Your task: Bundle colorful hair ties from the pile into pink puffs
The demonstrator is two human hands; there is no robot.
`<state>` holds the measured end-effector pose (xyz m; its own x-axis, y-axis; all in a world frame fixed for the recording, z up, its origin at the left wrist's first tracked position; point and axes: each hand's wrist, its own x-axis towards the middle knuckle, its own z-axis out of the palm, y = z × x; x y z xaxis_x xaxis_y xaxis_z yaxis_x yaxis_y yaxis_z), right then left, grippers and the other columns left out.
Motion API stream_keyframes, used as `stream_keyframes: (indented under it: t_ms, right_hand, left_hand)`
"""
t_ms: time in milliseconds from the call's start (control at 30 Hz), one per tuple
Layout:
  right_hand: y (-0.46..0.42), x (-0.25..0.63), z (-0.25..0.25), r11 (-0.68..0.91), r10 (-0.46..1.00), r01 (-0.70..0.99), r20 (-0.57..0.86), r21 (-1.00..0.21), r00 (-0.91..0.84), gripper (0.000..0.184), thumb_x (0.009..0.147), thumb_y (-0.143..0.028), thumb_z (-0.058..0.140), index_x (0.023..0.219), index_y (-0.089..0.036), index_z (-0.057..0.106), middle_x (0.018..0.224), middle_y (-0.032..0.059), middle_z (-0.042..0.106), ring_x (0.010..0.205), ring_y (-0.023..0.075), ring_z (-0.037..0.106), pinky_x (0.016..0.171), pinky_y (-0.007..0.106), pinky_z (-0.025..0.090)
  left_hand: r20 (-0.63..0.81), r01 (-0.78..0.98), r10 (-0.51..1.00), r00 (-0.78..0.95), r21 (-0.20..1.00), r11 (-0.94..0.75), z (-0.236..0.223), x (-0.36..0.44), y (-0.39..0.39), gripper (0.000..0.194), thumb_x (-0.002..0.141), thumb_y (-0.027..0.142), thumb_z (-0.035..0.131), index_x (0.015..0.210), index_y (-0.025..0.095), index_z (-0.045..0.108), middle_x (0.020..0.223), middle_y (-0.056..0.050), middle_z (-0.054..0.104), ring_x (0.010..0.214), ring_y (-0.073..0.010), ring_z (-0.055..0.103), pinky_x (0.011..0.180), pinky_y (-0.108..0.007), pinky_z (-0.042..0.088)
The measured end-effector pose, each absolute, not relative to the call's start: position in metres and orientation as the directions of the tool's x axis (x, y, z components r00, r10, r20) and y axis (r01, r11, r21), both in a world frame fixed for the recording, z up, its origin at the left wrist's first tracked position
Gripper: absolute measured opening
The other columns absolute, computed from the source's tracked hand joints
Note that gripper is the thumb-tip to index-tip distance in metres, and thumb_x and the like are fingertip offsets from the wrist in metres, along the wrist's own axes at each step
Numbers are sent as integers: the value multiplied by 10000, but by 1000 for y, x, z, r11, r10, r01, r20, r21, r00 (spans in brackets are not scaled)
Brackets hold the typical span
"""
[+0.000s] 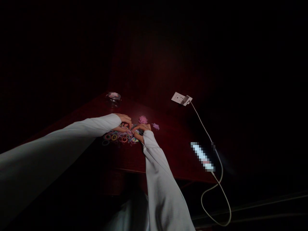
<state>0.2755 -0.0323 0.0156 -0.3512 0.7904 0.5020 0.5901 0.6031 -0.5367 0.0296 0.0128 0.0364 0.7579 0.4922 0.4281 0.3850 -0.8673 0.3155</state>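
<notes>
Both my arms in white sleeves reach to a pile of small coloured elastic rings (117, 137) on a dark red table (134, 160). My left hand (124, 122) rests on the pile's far edge with its fingers curled. My right hand (140, 129) meets it fingertip to fingertip, pinched over the rings. What the fingers hold is too small and dim to name. A small heap of pink bands (142, 119) lies just beyond my right hand, and a smaller purple heap (156, 126) to its right.
A clear round container (113, 98) with pink contents stands at the table's far left. A white wall socket with a charger (182, 98) feeds a white cable (214, 179) running to a blurred-out device (202, 157) on the table's right. The surroundings are dark.
</notes>
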Motion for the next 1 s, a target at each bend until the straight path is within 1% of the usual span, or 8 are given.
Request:
stream_keyframes:
  t_ms: [233,433,600,667,833,1000]
  right_hand:
    - [-31,276,16,600,794,571,503,-560,-342,224,984,-435,718,985,-261,859,1079,61,813,1122,252,635,1047,375,517]
    - [-33,275,20,585,807,543,502,-603,-311,131,942,-345,753,980,-269,853,1053,53,800,1135,258,622,1029,373,530]
    - [-33,276,21,568,820,543,482,-619,-309,149,955,-356,735,980,-263,849,1023,51,790,1125,253,625,1021,362,530]
    - [-33,276,21,570,819,535,482,-623,-311,150,953,-354,736,983,-258,847,1029,53,796,1123,255,627,1023,362,529]
    - [-34,274,22,545,836,541,466,-641,-290,150,951,-362,734,978,-262,843,1024,49,804,1116,257,643,1013,363,537]
    - [-36,272,24,532,843,557,458,-638,-281,113,942,-310,740,971,-252,834,1028,40,814,1098,237,660,1024,357,526]
  left_hand:
    - [462,379,504,730,340,-861,34,31,15,176,954,301,636,921,209,782,774,8,603,730,-142,534,708,-230,401]
    - [461,387,513,725,343,-856,40,31,13,153,952,292,635,926,202,755,785,9,615,726,-137,552,728,-226,421]
    - [458,389,518,722,351,-852,43,30,8,206,985,354,644,1038,210,781,813,3,641,717,-141,553,743,-240,430]
    - [470,384,513,719,346,-856,41,30,9,218,990,366,643,1055,222,794,804,7,641,712,-143,546,734,-243,419]
    - [498,377,477,725,293,-879,32,31,15,262,1027,361,611,937,225,816,755,4,616,729,-148,537,713,-247,387]
    - [503,373,465,729,278,-885,31,31,17,293,1048,368,589,929,209,805,759,1,618,729,-147,532,719,-254,380]
